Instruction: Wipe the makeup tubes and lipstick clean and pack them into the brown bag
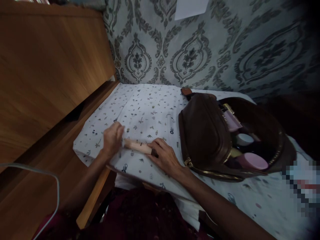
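Note:
A beige cosmetic tube (137,146) lies low over the white patterned cloth (147,110) in front of me. My left hand (113,138) is closed round its left end. My right hand (165,156) pinches its right end, where a dark cap shows. To the right stands an open brown zip bag (205,133) with a pink jar (252,161), a white-lidded jar (244,139) and a pink bottle (231,120) inside.
A wooden cabinet side (47,66) rises on the left, with a wooden ledge below it. Patterned grey wallpaper (200,46) backs the table. A white cable (50,180) loops at lower left. A blurred patch sits at the right edge.

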Tool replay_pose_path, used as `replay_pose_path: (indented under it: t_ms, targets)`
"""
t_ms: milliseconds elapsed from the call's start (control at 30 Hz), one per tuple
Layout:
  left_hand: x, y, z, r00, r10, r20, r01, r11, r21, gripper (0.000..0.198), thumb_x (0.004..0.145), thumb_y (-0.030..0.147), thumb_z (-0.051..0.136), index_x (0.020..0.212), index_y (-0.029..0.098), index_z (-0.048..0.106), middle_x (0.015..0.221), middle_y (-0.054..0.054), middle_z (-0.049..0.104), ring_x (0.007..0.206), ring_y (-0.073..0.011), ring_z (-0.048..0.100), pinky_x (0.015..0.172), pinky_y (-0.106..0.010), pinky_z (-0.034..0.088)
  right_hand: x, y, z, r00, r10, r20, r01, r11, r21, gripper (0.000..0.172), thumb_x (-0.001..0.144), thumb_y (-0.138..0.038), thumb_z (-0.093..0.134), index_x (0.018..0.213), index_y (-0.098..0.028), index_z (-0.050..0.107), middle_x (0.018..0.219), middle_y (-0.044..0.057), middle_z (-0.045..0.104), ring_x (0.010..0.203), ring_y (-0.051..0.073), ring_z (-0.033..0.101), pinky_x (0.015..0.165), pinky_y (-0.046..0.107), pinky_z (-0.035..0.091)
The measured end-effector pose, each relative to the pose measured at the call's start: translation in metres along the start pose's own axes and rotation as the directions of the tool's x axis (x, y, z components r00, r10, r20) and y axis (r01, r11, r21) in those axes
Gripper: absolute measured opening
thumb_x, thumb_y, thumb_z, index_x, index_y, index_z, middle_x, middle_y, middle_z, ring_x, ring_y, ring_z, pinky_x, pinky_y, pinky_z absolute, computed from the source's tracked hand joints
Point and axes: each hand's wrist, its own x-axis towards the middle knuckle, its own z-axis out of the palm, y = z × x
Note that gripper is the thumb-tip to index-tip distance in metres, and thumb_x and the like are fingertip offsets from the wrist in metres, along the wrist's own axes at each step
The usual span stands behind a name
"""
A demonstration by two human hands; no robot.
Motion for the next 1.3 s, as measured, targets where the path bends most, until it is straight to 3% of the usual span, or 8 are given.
replay_pose_path:
  t_ms: [167, 300, 467, 667, 833, 1000, 1200, 1300]
  targets:
    - [-0.023, 0.058, 0.037, 0.897, 0.316, 0.309, -0.364, 0.925, 0.11, 0.028, 0.101, 0.028, 0.042, 0.074, 0.022, 0.05, 0.072, -0.003, 0.058, 0.073, -0.0188, 0.057, 0.065, -0.031, 0.041, -0.002, 0.006, 0.004, 0.999, 0.047, 0.018, -0.047, 0.998, 0.05, 0.014, 0.086, -0.026, 0.065, 0.098, -0.02, 0.061, 0.096, 0.007, 0.06, 0.088, 0.023, 0.059, 0.075, 0.036, 0.053]
    - [-0.024, 0.072, 0.049, 0.865, 0.328, 0.379, -0.407, 0.901, 0.151, 0.03, 0.102, 0.028, 0.038, 0.076, 0.022, 0.052, 0.075, -0.005, 0.061, 0.076, -0.0219, 0.058, 0.07, -0.034, 0.045, -0.001, 0.009, 0.005, 0.995, 0.096, 0.029, -0.099, 0.99, 0.097, 0.015, 0.082, -0.022, 0.068, 0.095, -0.02, 0.06, 0.093, 0.006, 0.06, 0.086, 0.022, 0.06, 0.074, 0.033, 0.053]
    - [-0.018, 0.03, 0.029, 0.884, 0.231, 0.406, -0.347, 0.907, 0.238, 0.031, 0.103, 0.026, 0.035, 0.077, 0.021, 0.052, 0.073, -0.005, 0.061, 0.074, -0.0229, 0.058, 0.074, -0.036, 0.045, 0.002, 0.0, -0.001, 0.995, 0.077, 0.066, -0.084, 0.991, 0.107, 0.017, 0.082, -0.022, 0.071, 0.096, -0.022, 0.06, 0.093, 0.004, 0.06, 0.086, 0.021, 0.061, 0.072, 0.031, 0.051]
    - [-0.027, -0.035, -0.005, 0.914, -0.128, 0.385, -0.072, 0.884, 0.463, 0.028, 0.102, 0.032, 0.039, 0.081, 0.02, 0.055, 0.086, -0.008, 0.064, 0.083, -0.0229, 0.061, 0.068, -0.032, 0.042, -0.001, -0.005, -0.004, 0.993, 0.045, 0.107, -0.062, 0.985, 0.162, 0.022, 0.085, -0.023, 0.068, 0.105, -0.022, 0.059, 0.097, 0.007, 0.064, 0.088, 0.022, 0.064, 0.074, 0.033, 0.053]
    - [-0.031, -0.047, -0.02, 0.893, -0.289, 0.345, 0.116, 0.889, 0.443, 0.025, 0.102, 0.036, 0.038, 0.087, 0.021, 0.052, 0.076, -0.004, 0.065, 0.069, -0.0201, 0.062, 0.059, -0.028, 0.036, 0.0, -0.005, -0.004, 0.994, 0.013, 0.112, -0.036, 0.979, 0.202, 0.024, 0.091, -0.032, 0.064, 0.11, -0.019, 0.06, 0.098, 0.009, 0.069, 0.089, 0.024, 0.066, 0.078, 0.037, 0.054]
    - [-0.024, -0.009, -0.01, 0.937, -0.26, 0.235, 0.188, 0.938, 0.291, 0.021, 0.101, 0.035, 0.039, 0.09, 0.022, 0.051, 0.073, 0.0, 0.064, 0.065, -0.0183, 0.06, 0.061, -0.028, 0.039, 0.001, -0.004, -0.002, 0.988, 0.06, 0.145, -0.091, 0.973, 0.213, 0.023, 0.092, -0.033, 0.061, 0.111, -0.019, 0.062, 0.097, 0.008, 0.069, 0.088, 0.022, 0.066, 0.077, 0.036, 0.055]
    - [-0.037, 0.07, 0.031, 0.912, 0.21, 0.353, -0.247, 0.967, 0.062, 0.022, 0.101, 0.031, 0.04, 0.087, 0.021, 0.053, 0.084, -0.005, 0.063, 0.083, -0.0213, 0.058, 0.073, -0.034, 0.045, 0.0, 0.001, 0.006, 0.993, 0.074, 0.095, -0.094, 0.97, 0.224, 0.007, 0.085, -0.024, 0.061, 0.09, -0.02, 0.062, 0.086, 0.006, 0.067, 0.08, 0.021, 0.064, 0.073, 0.035, 0.055]
    - [-0.039, 0.069, 0.038, 0.907, 0.198, 0.372, -0.255, 0.961, 0.111, 0.021, 0.1, 0.03, 0.041, 0.09, 0.02, 0.056, 0.088, -0.007, 0.063, 0.087, -0.0239, 0.055, 0.077, -0.038, 0.045, 0.001, 0.001, 0.004, 0.992, 0.076, 0.102, -0.098, 0.97, 0.224, 0.005, 0.085, -0.023, 0.061, 0.087, -0.019, 0.061, 0.083, 0.005, 0.066, 0.076, 0.02, 0.062, 0.07, 0.033, 0.054]
